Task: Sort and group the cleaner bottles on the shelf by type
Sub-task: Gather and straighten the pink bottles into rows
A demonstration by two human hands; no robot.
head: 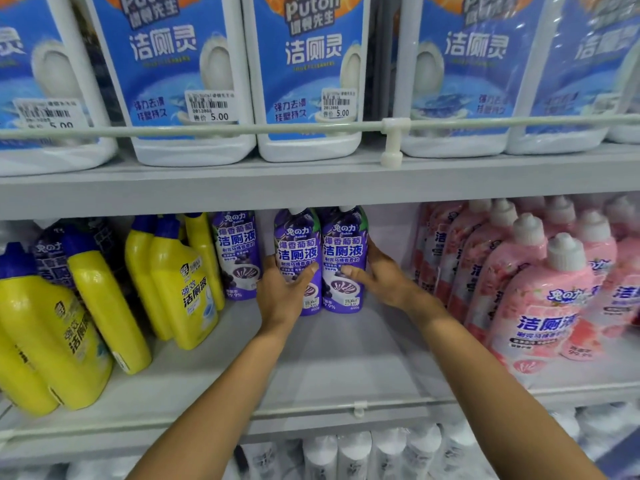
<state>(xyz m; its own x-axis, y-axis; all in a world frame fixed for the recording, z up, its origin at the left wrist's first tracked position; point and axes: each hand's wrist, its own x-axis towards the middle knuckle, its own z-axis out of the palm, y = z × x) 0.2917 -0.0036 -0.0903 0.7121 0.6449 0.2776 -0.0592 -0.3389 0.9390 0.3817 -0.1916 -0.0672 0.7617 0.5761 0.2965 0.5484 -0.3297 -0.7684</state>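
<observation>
We stand in a shop. Price stickers mark identical cleaner bottles, ranked along railed shelves.

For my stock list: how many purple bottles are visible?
4: one purple bottle in left hand, one in right hand, one left of them, one behind yellow bottles; more may hide.

"Puton" is printed on the white bottles above the fingers, "5.00" on their price stickers; "洁厕液" is read on the purple bottles gripped by them.
</observation>
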